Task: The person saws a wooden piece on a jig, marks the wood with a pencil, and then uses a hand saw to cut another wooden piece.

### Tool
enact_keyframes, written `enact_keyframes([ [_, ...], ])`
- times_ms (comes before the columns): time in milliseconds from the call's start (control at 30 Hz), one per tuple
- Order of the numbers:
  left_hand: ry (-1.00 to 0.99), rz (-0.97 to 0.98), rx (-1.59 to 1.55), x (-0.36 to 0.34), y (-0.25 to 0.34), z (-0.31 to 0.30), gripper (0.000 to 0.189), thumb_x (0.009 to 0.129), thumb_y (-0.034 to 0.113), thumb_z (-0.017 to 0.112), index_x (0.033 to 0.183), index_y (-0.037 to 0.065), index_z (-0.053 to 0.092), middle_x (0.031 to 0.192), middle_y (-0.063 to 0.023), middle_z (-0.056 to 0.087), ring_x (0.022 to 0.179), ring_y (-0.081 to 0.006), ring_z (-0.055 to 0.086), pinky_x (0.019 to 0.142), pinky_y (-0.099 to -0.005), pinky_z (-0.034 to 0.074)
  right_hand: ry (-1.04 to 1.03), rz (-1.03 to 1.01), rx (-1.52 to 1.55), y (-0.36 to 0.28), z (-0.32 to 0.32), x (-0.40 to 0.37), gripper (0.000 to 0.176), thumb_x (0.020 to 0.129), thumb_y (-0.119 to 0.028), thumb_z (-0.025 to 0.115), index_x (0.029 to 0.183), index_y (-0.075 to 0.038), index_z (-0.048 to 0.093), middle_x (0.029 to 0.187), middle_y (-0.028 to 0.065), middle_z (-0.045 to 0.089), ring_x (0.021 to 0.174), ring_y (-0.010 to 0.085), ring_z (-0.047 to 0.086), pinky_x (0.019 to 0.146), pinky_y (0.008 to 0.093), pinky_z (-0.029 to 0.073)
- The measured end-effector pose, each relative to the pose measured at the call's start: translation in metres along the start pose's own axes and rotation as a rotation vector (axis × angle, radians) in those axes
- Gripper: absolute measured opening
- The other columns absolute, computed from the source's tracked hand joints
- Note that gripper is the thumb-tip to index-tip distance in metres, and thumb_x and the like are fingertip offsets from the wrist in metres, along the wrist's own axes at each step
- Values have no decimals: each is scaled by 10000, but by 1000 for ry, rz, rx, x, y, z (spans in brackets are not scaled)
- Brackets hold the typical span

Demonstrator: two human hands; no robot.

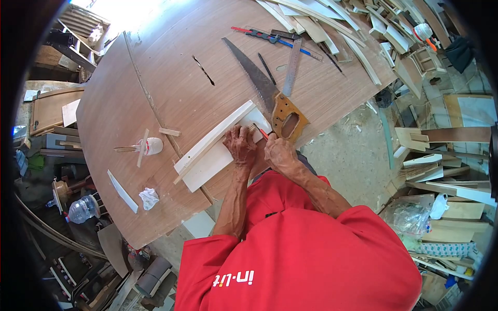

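On the near side of the table, a long white board (210,173) lies at a slant with a pale wood strip (207,139) along its far edge. My left hand (241,145) rests on the board with bent fingers, holding down a small wood piece (252,129). My right hand (281,154) is closed around a slim red pencil (264,134), its point close to that small piece. Just beyond my right hand lies a handsaw (267,88) with a wooden handle. Both palms are hidden from view.
Beyond the saw lie a metal square (293,65), a dark stick (267,68) and a blue-and-red tool (277,39). A small white tub (153,146), crumpled white plastic (149,198) and a white offcut (123,192) sit at left. Wood strips (316,23) pile at the far right.
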State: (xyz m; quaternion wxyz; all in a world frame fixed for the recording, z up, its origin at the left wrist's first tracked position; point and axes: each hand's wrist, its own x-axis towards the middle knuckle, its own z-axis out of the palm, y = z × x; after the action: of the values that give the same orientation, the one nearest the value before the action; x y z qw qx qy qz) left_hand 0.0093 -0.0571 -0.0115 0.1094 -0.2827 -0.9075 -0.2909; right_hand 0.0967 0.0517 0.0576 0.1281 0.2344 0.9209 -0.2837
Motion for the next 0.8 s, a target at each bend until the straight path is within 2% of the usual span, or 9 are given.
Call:
enact_keyframes([
  [367, 22, 7, 0, 3, 0, -3, 151, 826, 178, 639, 955, 105, 608, 1013, -81, 585, 1016, -300, 519, 879, -433, 351, 15, 26, 110, 23, 2, -12, 261, 897, -217, 532, 956, 33, 484, 822, 316, 643, 807, 463, 662, 717, 516, 545],
  [433, 52, 3, -59, 2, -4, -6, 154, 849, 179, 622, 979, 99, 606, 1002, -90, 581, 1013, -306, 515, 877, -446, 360, -47, -280, -54, 35, 4, -7, 268, 918, -247, 517, 948, 19, 490, 805, 300, 643, 783, 474, 651, 692, 544, 522],
  [467, 50, 3, -59, 3, -4, -8, 154, 849, 179, 622, 979, 99, 606, 1002, -90, 581, 1013, -306, 515, 877, -446, 360, -48, -278, -53, 31, -3, -9, 268, 918, -247, 517, 948, 19, 490, 805, 300, 643, 783, 474, 651, 692, 544, 522],
  [533, 28, -50, -64, 2, -3, -18, 133, 873, 165, 600, 979, 84, 604, 977, -101, 577, 999, -310, 516, 890, -453, 364, 79, 79, 207, 22, -13, -14, 301, 922, -274, 506, 967, 18, 561, 784, 274, 659, 764, 377, 693, 642, 466, 557],
  [633, -11, -7, -176, 6, 5, -33, 114, 915, 143, 561, 976, 60, 610, 940, -127, 576, 946, -309, 536, 855, -427, 398, 269, 3, 235, 22, -7, -9, 303, 925, -290, 552, 950, 8, 597, 674, 174, 632, 614, 271, 677, 531, 392, 526],
  [667, -9, -6, -174, 6, 6, -36, 114, 915, 143, 561, 976, 60, 610, 940, -127, 576, 946, -309, 536, 855, -427, 398, 269, 1, 236, 20, -12, -9, 303, 925, -290, 552, 950, 8, 597, 674, 174, 632, 614, 271, 677, 531, 392, 526],
  [733, -184, -248, -523, 8, 12, -44, 175, 973, 175, 525, 952, 27, 616, 892, -111, 557, 824, -239, 553, 751, -356, 437, 67, 117, 1000, 14, -24, -10, 242, 892, -237, 655, 965, -7, 642, 639, 43, 571, 518, 140, 593, 474, 301, 465],
  [767, -181, -249, -522, 10, 17, -49, 175, 973, 175, 525, 952, 27, 616, 892, -111, 557, 824, -239, 553, 751, -356, 437, 65, 114, 1000, 13, -26, -8, 242, 892, -237, 655, 965, -7, 642, 639, 43, 571, 518, 140, 593, 474, 301, 465],
  [800, -246, -369, -638, 10, 23, -54, 233, 997, 212, 500, 934, 23, 621, 852, -89, 547, 765, -191, 536, 690, -325, 431, 64, 116, 1170, 12, -27, -6, 236, 872, -212, 694, 988, -11, 650, 647, 10, 552, 507, 105, 546, 463, 276, 437],
])
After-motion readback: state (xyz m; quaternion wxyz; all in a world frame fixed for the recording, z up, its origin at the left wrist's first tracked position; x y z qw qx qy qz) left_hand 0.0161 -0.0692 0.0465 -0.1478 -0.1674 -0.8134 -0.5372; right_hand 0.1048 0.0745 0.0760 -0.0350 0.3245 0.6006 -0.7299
